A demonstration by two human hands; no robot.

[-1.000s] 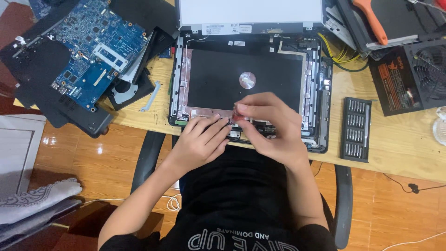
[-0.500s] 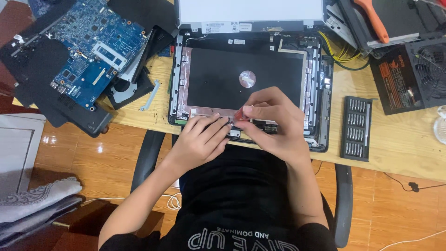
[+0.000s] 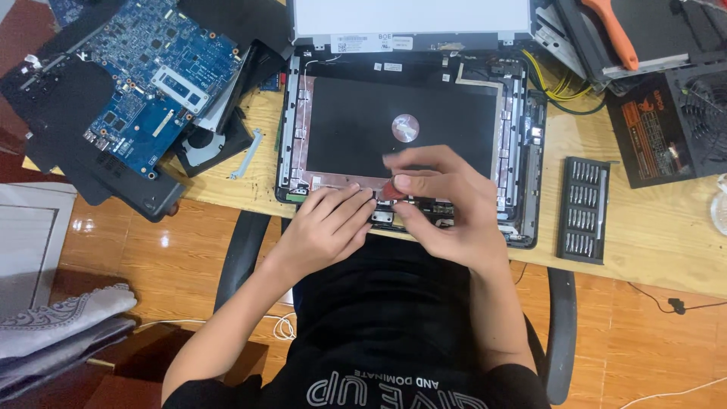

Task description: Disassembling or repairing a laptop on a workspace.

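On the opened laptop (image 3: 401,136), right hand (image 3: 447,208) pinches red-handled screwdriver (image 3: 391,190).

A light wooden table (image 3: 651,235) holds an open black laptop shell (image 3: 401,144) under the hands' grip. A black screwdriver-bit case (image 3: 584,210) lies right of it; a blue circuit board (image 3: 148,79) lies far left.

Soft even daylight, faint floor glare, sharp focus
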